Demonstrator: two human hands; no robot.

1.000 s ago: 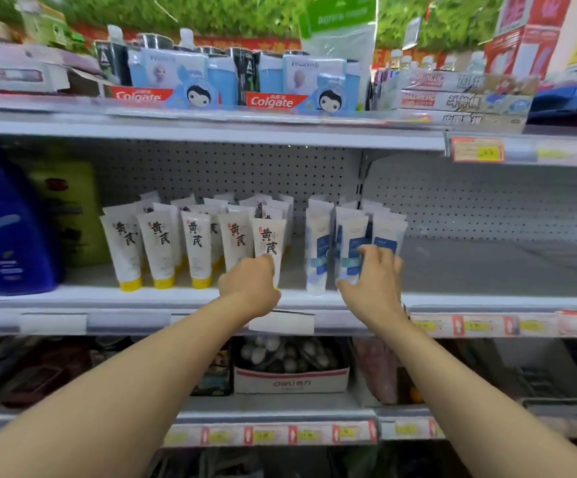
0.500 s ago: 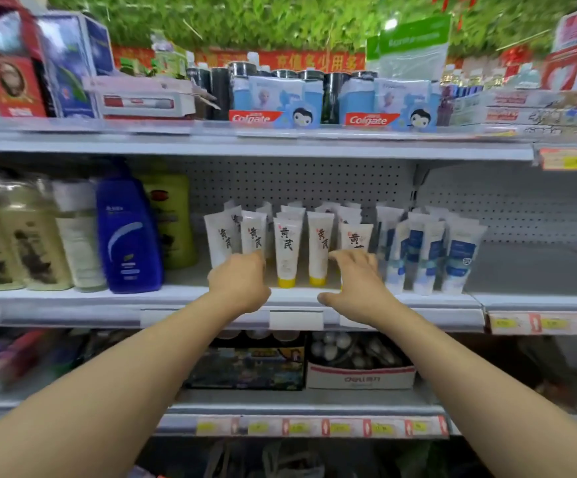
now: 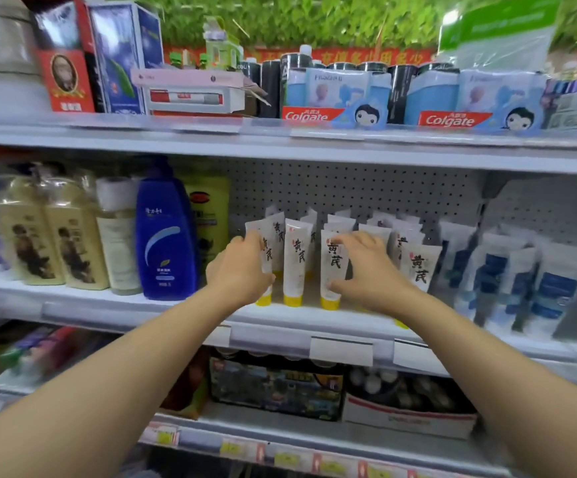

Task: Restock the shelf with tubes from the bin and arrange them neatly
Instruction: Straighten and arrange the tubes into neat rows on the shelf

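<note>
Several white tubes with yellow caps (image 3: pixel 294 260) and black characters stand cap-down in rows on the middle shelf (image 3: pixel 163 313). My left hand (image 3: pixel 240 269) grips the leftmost front tube (image 3: pixel 265 257). My right hand (image 3: pixel 366 270) holds a front tube (image 3: pixel 332 267), fingers along its top and thumb near its base. Another such tube (image 3: pixel 420 267) leans just right of that hand. White tubes with blue labels (image 3: pixel 518 281) stand in rows further right. No bin is in view.
Left of the tubes stand a blue bottle (image 3: pixel 164 236), a green bottle (image 3: pixel 207 215) and cream bottles (image 3: pixel 52 236). The top shelf carries Colgate packs (image 3: pixel 335 98) and boxes (image 3: pixel 63 56). Cartons (image 3: pixel 408 405) sit on the lower shelf.
The view has swung left along the shelf. Both hands have shifted left from the row's right end and the blue-label tubes to the left front yellow-capped tubes and now hold them.
</note>
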